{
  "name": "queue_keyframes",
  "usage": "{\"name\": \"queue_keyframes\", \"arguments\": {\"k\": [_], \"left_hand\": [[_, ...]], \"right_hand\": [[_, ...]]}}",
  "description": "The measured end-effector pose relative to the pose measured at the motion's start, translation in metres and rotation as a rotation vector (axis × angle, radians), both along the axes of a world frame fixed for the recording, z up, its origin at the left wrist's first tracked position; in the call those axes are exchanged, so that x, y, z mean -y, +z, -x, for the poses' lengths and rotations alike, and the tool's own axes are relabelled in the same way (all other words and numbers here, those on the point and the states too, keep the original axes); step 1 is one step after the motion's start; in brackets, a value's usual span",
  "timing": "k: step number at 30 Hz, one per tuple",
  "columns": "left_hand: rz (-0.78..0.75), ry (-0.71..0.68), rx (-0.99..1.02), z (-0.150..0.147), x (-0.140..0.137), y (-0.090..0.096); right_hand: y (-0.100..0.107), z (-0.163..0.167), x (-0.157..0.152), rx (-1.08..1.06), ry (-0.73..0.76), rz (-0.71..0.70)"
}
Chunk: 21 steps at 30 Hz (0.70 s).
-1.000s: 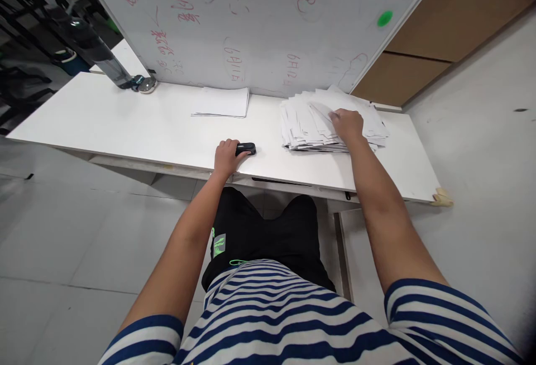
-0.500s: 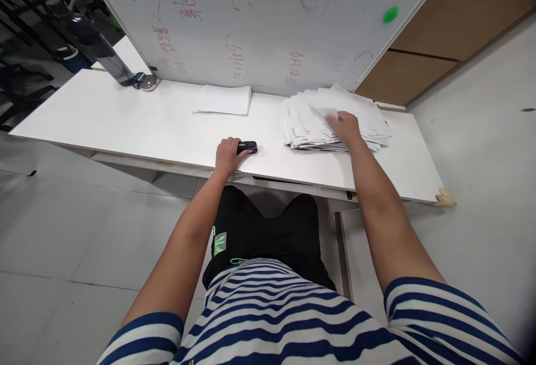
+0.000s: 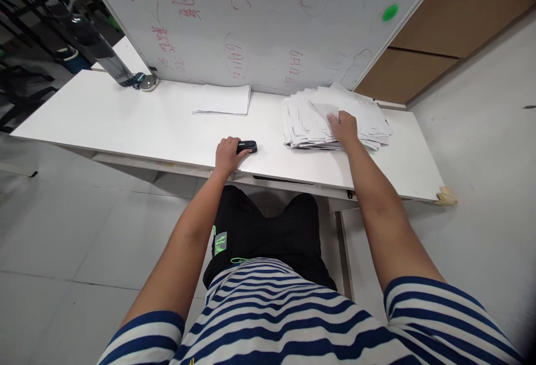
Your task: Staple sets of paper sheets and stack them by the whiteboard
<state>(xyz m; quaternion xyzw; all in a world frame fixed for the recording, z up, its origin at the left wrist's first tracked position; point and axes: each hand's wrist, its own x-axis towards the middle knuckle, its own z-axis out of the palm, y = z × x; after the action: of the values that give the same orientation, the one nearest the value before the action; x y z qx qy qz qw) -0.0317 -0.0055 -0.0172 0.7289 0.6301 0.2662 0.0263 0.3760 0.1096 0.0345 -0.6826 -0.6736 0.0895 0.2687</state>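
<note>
My left hand (image 3: pixel 228 154) rests near the front edge of the white desk, its fingers closed around a black stapler (image 3: pixel 248 146) that lies on the desktop. Over the big, untidy pile of white paper (image 3: pixel 307 124) on the right, my right hand (image 3: pixel 344 128) pinches a sheet of paper (image 3: pixel 325 109) whose near corner is lifted off the pile. Part of that sheet is hidden by my fingers. Between the hands and farther back lies a small, neat stack of paper (image 3: pixel 223 100), which neither hand touches.
Behind the long white desk (image 3: pixel 104 114) stands a whiteboard (image 3: pixel 268 24) with red writing and a green magnet (image 3: pixel 390 13). A dark transparent bottle (image 3: pixel 100 49) lies by the left end of the board. Tape wraps the right front desk corner (image 3: pixel 446 196).
My right hand has shifted slightly, and the pinched sheet is lifted a little more toward the back. My left hand stays in place on the stapler.
</note>
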Motion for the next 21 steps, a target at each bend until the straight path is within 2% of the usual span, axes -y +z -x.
{"name": "queue_keyframes", "arguments": {"k": [4,7,9,12,14,16,17,19,21], "left_hand": [[-0.005,0.030,0.009,0.002,-0.001,-0.001],[-0.058,0.098,0.042,0.002,0.002,0.006],[-0.113,0.071,0.082,-0.004,0.010,0.014],[-0.065,-0.120,0.288,-0.033,0.039,0.025],[0.107,-0.206,0.661,-0.060,0.066,0.031],[0.369,-0.158,1.107,-0.083,0.094,0.034],[0.482,-0.122,1.251,-0.090,0.105,0.033],[0.601,-0.022,1.431,-0.097,0.121,0.029],[0.606,0.066,1.505,-0.095,0.128,0.019]], "right_hand": [[0.025,0.009,0.021,0.062,-0.102,-0.144],[0.042,0.024,0.069,0.061,-0.136,-0.234],[0.043,0.040,0.112,0.048,-0.086,-0.236],[0.023,0.070,0.177,0.007,0.104,-0.131],[0.002,0.091,0.210,-0.042,0.332,-0.047],[-0.019,0.109,0.233,-0.090,0.494,0.001],[-0.028,0.117,0.241,-0.100,0.548,0.018],[-0.043,0.128,0.253,-0.090,0.610,0.035],[-0.054,0.132,0.262,-0.058,0.644,0.031]]}}
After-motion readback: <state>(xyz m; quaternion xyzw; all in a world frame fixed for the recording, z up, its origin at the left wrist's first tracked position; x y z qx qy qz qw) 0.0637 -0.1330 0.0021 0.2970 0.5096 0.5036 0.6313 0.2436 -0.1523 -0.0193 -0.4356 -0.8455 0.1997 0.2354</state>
